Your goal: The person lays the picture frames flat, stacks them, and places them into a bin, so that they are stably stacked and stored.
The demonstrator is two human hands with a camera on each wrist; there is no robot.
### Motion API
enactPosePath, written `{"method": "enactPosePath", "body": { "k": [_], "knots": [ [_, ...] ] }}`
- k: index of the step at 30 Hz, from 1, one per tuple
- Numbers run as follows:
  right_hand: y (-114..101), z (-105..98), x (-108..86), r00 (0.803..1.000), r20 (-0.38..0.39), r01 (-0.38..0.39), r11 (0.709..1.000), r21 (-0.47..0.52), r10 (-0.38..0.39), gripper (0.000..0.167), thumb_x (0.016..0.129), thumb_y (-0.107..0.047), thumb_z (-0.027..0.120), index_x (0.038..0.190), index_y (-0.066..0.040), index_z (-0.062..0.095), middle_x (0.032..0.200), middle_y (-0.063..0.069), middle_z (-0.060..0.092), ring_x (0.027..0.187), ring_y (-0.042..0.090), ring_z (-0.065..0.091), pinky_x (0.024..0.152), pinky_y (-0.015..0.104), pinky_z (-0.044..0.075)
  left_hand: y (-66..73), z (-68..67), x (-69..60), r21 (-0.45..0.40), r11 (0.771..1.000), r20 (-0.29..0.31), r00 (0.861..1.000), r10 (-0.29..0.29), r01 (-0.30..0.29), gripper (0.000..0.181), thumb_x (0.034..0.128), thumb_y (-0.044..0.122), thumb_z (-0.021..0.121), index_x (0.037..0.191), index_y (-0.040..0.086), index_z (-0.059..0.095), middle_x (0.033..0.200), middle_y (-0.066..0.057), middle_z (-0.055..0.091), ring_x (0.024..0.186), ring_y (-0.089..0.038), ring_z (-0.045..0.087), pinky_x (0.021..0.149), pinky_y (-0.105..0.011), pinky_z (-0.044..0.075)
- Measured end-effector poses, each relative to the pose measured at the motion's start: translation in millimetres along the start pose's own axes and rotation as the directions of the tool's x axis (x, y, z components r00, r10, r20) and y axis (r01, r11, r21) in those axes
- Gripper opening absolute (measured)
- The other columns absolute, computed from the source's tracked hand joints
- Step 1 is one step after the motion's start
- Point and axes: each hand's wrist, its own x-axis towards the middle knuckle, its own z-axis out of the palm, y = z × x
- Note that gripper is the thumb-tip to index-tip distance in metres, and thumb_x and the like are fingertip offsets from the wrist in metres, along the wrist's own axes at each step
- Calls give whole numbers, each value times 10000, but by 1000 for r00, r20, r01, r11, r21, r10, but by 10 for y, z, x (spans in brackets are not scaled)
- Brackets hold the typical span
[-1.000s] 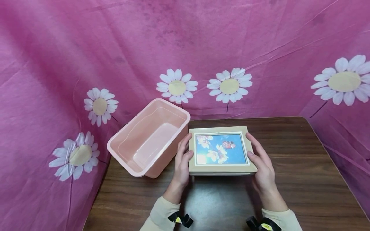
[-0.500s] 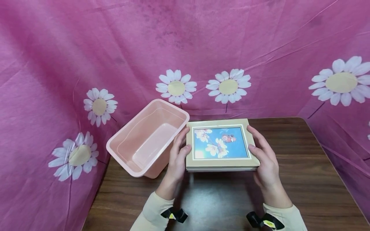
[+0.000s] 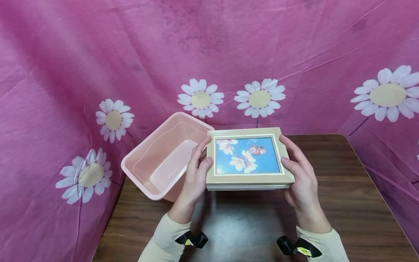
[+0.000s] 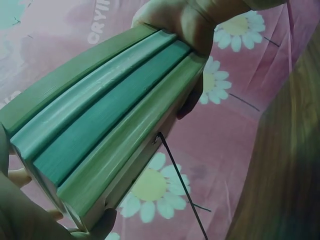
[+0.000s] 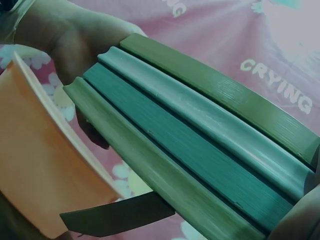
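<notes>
A stack of several picture frames (image 3: 245,179) is lifted above the table, picture side up. Its top frame has a pale wooden border round blue glass with white blossoms and a butterfly. My left hand (image 3: 195,178) grips the stack's left side, thumb near the top edge. On the opposite side my right hand (image 3: 302,183) holds it the same way. Seen edge-on in the left wrist view, the stacked frames (image 4: 107,107) lie close together. A dark stand leg (image 5: 120,216) hangs from the lowest frame in the right wrist view.
A pink plastic bin (image 3: 140,182) stands at the left of the brown wooden table (image 3: 343,196), just beside my left hand; nothing shows inside it. A pink cloth (image 3: 157,54) with white daisies hangs behind and along both sides.
Both hands have raised the stack and shifted it slightly left and away from me. It now covers the bin's right corner. The bin stays in place.
</notes>
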Motion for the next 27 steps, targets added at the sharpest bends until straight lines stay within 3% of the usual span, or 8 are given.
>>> {"method": "enactPosePath", "body": {
  "k": [2, 4, 10, 14, 18, 23, 27],
  "knots": [
    [-40, 24, 12, 1000, 1, 9, 1000, 11, -9, 517, 1137, -92, 347, 1643, -119, 447, 1611, 88, 363, 1211, 220, 641, 810, 262, 649, 27, -11, 9, 15, 1000, -8, 1000, 8, -8, 556, 1029, 47, 487, 1585, 28, 498, 1586, -210, 487, 1461, -408, 518, 1264, -528, 395],
    [-80, 49, 30, 1000, 6, 19, 999, 33, -19, 517, 1132, -82, 353, 1636, -121, 460, 1600, 96, 374, 1198, 223, 654, 803, 269, 652, 58, -24, 17, 24, 1000, -16, 1000, 16, -15, 555, 1028, 48, 490, 1583, 33, 504, 1589, -200, 492, 1455, -407, 519, 1267, -513, 393],
    [-200, 136, 85, 999, 30, 23, 998, 64, -25, 512, 1133, -84, 363, 1630, -131, 475, 1590, 112, 382, 1161, 224, 707, 826, 300, 669, 193, -87, 49, -3, 1000, -27, 1000, 15, -15, 571, 1026, 56, 477, 1597, 42, 490, 1548, -218, 535, 1381, -370, 592, 1101, -265, 521],
    [-283, 219, 119, 999, 36, 20, 999, 43, -22, 512, 1134, -92, 359, 1627, -144, 486, 1607, 104, 383, 1174, 230, 702, 841, 307, 669, 295, -142, 66, -50, 999, -38, 999, -1, -1, 586, 1027, 57, 474, 1613, 64, 476, 1481, -256, 619, 1269, -262, 670, 964, -233, 599],
    [-367, 309, 150, 998, 44, 31, 997, 66, -34, 510, 1126, -78, 370, 1615, -133, 504, 1600, 130, 405, 1073, 229, 748, 774, 317, 675, 400, -189, 74, -64, 998, -62, 998, -9, 5, 588, 1024, 56, 482, 1612, 67, 478, 1433, -280, 651, 1169, -124, 692, 933, -232, 606],
    [-472, 418, 213, 998, 63, 25, 997, 67, -29, 516, 1121, -74, 365, 1608, -147, 519, 1616, 126, 413, 1080, 228, 757, 788, 315, 675, 530, -237, 101, -182, 982, -77, 995, -65, 50, 602, 1026, 44, 453, 1628, 52, 444, 1455, -319, 599, 1077, -102, 723, 846, -261, 649],
    [-539, 501, 284, 998, 70, 2, 999, 50, -6, 524, 1116, -73, 368, 1606, -168, 528, 1633, 101, 422, 1141, 227, 729, 826, 306, 670, 607, -295, 111, -266, 960, -60, 993, -103, 84, 622, 1041, 56, 438, 1661, 96, 398, 1538, -261, 536, 1132, -159, 723, 867, -296, 662]
  ]
}}
